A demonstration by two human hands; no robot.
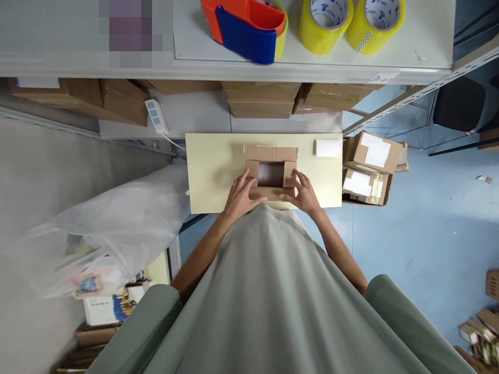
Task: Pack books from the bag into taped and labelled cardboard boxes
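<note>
A small brown cardboard box (270, 154) sits on the pale yellow table (212, 171), its flaps folded outward and its inside showing. At the box's left side, my left hand (240, 195) has its fingers spread, fingertips on the left flap and thumb along the near flap. On the opposite side, my right hand (304, 193) touches the right flap with its fingers, its thumb by the near flap. Both hands are open around the box. To the right on the table lies a white rectangular slip or pad (328, 148).
Above the table, a shelf (187, 31) carries a red and blue tape dispenser (245, 31) and yellow tape rolls (325, 31). Taped cartons (372, 151) stand right of the table. A large translucent plastic bag (128, 213) bulges at left. A white power strip (157, 117) is behind.
</note>
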